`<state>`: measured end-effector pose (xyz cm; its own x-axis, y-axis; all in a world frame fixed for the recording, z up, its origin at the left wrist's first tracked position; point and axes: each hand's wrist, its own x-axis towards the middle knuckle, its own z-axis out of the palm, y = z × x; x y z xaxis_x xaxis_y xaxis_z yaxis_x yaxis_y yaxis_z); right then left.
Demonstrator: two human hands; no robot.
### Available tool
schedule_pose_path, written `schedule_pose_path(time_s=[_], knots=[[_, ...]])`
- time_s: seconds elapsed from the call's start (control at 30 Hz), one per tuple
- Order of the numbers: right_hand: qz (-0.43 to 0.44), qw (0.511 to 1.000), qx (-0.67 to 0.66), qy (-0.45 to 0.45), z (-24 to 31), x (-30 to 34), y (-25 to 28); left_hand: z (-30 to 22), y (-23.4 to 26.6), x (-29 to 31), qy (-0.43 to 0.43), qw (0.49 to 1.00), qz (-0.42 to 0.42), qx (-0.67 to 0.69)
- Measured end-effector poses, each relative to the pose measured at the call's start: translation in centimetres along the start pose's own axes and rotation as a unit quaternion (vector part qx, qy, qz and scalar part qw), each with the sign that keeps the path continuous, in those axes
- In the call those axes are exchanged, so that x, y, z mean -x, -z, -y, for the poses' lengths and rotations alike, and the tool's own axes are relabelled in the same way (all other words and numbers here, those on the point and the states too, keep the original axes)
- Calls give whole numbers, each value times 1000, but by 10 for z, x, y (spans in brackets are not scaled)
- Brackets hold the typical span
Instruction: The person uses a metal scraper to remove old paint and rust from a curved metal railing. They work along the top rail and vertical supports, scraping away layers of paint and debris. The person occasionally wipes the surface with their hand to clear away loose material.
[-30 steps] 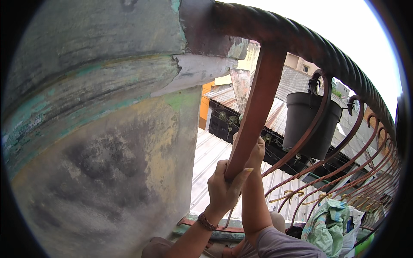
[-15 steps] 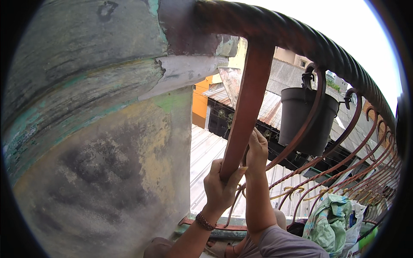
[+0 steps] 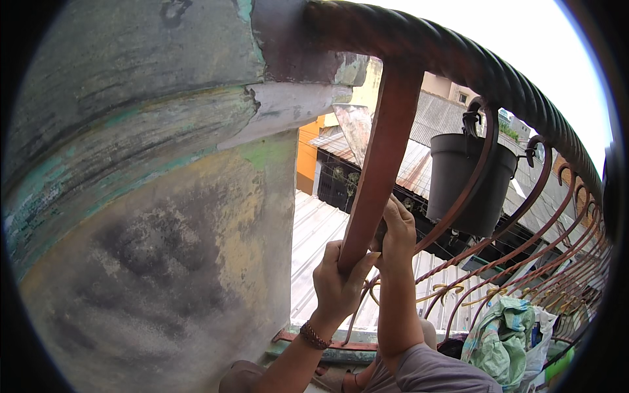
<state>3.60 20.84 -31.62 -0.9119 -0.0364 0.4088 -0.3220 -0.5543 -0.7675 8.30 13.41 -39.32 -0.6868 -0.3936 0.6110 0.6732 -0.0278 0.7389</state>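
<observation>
A flat reddish-brown metal post [image 3: 386, 137] of the balcony railing slants down in front of me. My left hand [image 3: 339, 274], with a braided bracelet on the wrist, is wrapped round the post's lower part, its thumb on the right side. Just above it, my right hand [image 3: 397, 226] is curled against the post's right edge, fingers bent and pointing up. A small dark patch shows between that palm and the post; what it is, I cannot make out. Most of the right fingertips are hidden.
Overhead runs a thick twisted handrail [image 3: 458, 49]. A black hanging pot [image 3: 468, 183] and curved metal bars [image 3: 524, 268] stand to the right. Left is a weathered wall [image 3: 164, 249]. A green plastic bag [image 3: 501, 340] lies at lower right. Roofs show beyond the railing.
My right hand has shifted slightly right along the post's edge, and more of the dark patch by its palm shows. The left hand keeps its hold. The view has shifted a little.
</observation>
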Motion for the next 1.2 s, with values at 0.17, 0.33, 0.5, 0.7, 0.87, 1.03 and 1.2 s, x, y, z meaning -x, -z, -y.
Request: schedule_pose_path(time_s=[0.17, 0.33, 0.5, 0.7, 0.87, 1.03, 1.2], knots=[[18, 999, 12, 24, 5, -2, -1, 1, 0, 1, 4, 1000, 1, -11], [29, 999, 21, 24, 10, -1, 2, -2, 0, 1, 8, 999, 0, -43], [27, 999, 46, -10, 18, 0, 4, 0, 0, -1, -1, 999, -3, -35], [43, 998, 36, -20, 26, -4, 5, 1, 1, 0, 17, 999, 2, -45], [27, 998, 51, -10, 25, -3, 1, 3, -1, 1, 8, 999, -8, -40], [32, 998, 44, -14, 19, 1, 1, -1, 0, 0, 14, 999, -8, -49], [57, 998, 25, 22, 19, -2, -8, 2, -1, 0, 16, 999, -5, -32]])
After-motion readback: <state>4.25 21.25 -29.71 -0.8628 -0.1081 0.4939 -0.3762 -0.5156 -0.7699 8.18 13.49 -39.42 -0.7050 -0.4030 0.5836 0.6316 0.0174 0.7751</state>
